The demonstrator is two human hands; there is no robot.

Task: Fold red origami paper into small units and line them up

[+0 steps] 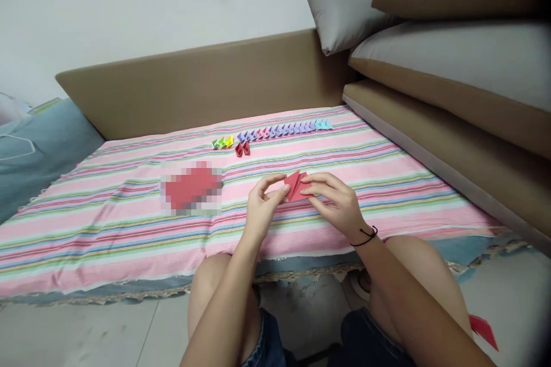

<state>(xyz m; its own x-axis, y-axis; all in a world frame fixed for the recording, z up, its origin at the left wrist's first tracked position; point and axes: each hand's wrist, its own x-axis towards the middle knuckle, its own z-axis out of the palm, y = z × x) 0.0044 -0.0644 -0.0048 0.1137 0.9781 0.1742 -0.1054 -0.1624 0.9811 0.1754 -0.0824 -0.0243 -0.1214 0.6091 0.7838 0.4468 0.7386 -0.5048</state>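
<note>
Both the left hand point(260, 202) and the right hand point(338, 202) pinch folded red paper point(294, 187) by opposite sides above the striped cloth point(133, 229), near a row of small folded pieces point(279, 131).

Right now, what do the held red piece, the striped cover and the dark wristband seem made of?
Red piece: matte paper, judging by its sharp creases and thin, flat flaps.
Striped cover: probably woven cloth, dull-surfaced, since it wrinkles softly.
Dark wristband: perhaps matte cord, being thin and flexible-looking; too small to be sure.
</note>
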